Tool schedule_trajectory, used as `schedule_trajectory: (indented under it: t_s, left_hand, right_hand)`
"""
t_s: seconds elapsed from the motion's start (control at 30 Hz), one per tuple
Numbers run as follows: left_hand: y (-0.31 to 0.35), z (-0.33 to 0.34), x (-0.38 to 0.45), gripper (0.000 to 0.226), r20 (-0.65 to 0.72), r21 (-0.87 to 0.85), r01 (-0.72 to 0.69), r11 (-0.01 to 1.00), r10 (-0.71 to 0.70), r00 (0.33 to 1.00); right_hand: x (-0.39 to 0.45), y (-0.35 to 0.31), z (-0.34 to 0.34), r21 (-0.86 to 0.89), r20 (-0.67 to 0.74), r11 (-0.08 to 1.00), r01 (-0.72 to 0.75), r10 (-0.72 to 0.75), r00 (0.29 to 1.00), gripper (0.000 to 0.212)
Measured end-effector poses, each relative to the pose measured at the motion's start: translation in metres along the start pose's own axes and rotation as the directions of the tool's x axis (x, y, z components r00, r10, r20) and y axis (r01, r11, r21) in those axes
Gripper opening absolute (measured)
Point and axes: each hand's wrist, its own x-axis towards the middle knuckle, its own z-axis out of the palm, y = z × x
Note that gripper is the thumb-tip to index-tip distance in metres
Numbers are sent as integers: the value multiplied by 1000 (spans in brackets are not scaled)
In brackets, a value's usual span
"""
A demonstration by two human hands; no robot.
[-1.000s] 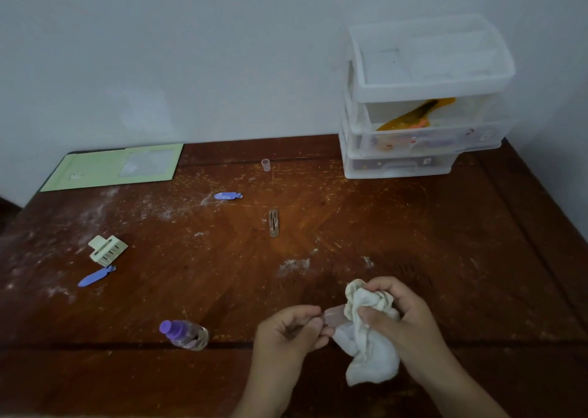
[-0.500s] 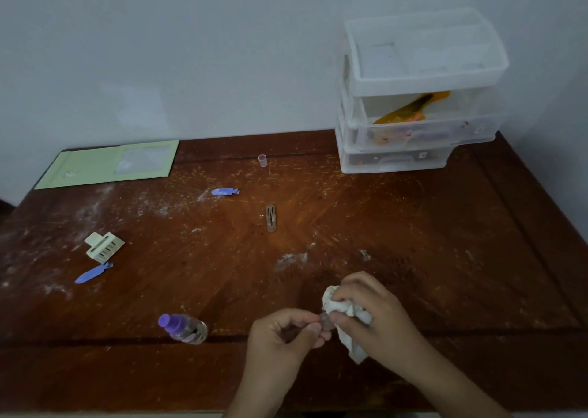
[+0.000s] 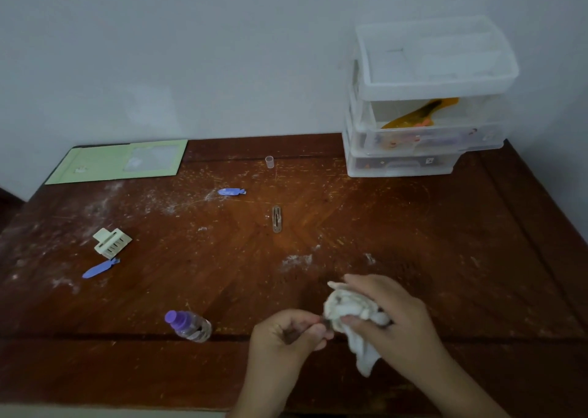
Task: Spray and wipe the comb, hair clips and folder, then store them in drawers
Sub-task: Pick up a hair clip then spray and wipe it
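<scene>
While your two hands work low in the frame, the dark red-brown wooden table (image 3: 413, 258) fills most of the picture, its top streaked with white dust. At the upper right stands the clear plastic three-drawer unit (image 3: 426, 99) against the pale wall; an orange object shows through its middle drawer, too blurred to name. At the upper left, the flat light-green folder (image 3: 105, 166) lies at the table's far edge.

Your right hand (image 3: 391, 319) sits at the lower centre-right, its fingers curled and clamped on a crumpled white cloth (image 3: 353, 312), whose tail hangs down below the hand. Just beside it on the left, your left hand (image 3: 286, 338) has its fingertips pinched together on a small dark item that meets the cloth; you cannot tell what it is, since the hand and the cloth hide most of it.

To the left of your hands stands a small clear spray bottle with a purple cap (image 3: 189, 324). At mid-left lies a cream plastic claw clip (image 3: 112, 243), with a blue flat hair clip (image 3: 100, 268) just below it. A second blue hair clip (image 3: 231, 191) lies above centre, a brown metal snap clip (image 3: 276, 219) near it, and a tiny clear plastic cap (image 3: 269, 162) stands further back.
</scene>
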Motion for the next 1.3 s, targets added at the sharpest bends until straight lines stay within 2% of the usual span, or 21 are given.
schedule_trajectory:
  t_s: [0.07,0.17,0.27,0.3,0.4,0.47,0.57,0.67,0.73,0.77,0.8,0.87,0.93,0.97,1.03,1.1,1.17,1.23,1.3]
  left_hand:
    - [4,0,-2,40,59,66,-83,994,79,995]
    - [6,-5,-3,42,82,114,-162,980,153,985]
    - [4,-9,-4,40,113,134,-171,976,156,981]
    - [3,-10,-5,39,119,125,-163,979,149,982]
    - [3,-9,-8,31,116,95,-133,987,121,986]
    - [2,-6,-10,22,105,102,-118,988,107,989]
    - [-1,-3,-10,22,86,94,-81,992,73,994]
    - [-3,-5,-10,24,42,85,-42,996,38,998]
    - [-4,-11,-7,27,10,90,-50,995,49,999]
    - [-4,-15,-6,29,3,91,-55,994,55,998]
    - [-4,-17,-5,31,5,89,-60,994,59,998]
    - [-1,-20,-3,33,36,90,-75,993,72,997]
    - [5,-18,-1,34,88,117,-108,987,98,991]
    - [8,-16,0,33,95,111,-129,985,119,988]
    - [13,-11,4,25,16,-9,-115,993,115,993]
    - [13,-2,7,27,-73,-230,-23,973,6,997]
    - [8,9,7,27,-72,-367,53,929,-86,994]
    - [3,19,4,26,-10,-357,84,931,-93,996]
    - [-1,23,5,33,-21,-336,89,937,-102,995]
  right_hand:
    - [2,-1,7,-62,47,997,55,-52,998,40]
    - [4,-7,8,96,176,994,-55,37,984,26]
    - [-1,-14,7,115,224,988,-107,79,971,18]
    - [-2,-17,7,107,212,987,-118,93,973,15]
    - [-5,-17,7,91,127,986,-141,129,984,25]
    - [-5,-16,8,88,74,986,-142,136,988,25]
    - [-7,-14,10,42,67,983,-176,173,983,35]
    - [-6,-9,2,-20,-6,963,-269,269,963,41]
    - [-3,-4,-11,52,-83,926,-374,377,923,37]
    - [-1,-2,-17,138,-74,898,-417,429,900,30]
    - [0,-1,-23,236,-32,868,-437,456,889,22]
    - [1,-9,-29,373,163,795,-477,450,878,6]
    - [-1,-14,-23,319,319,828,-462,365,875,17]
    - [-1,-14,-18,286,320,854,-434,342,884,19]
    - [-1,-14,-8,350,228,828,-438,378,897,17]
    - [0,-17,1,468,139,747,-472,465,874,11]
    - [2,-21,9,506,61,718,-478,523,850,9]
    - [2,-26,14,463,10,760,-455,509,861,14]
    - [1,-29,17,376,13,820,-431,460,888,15]
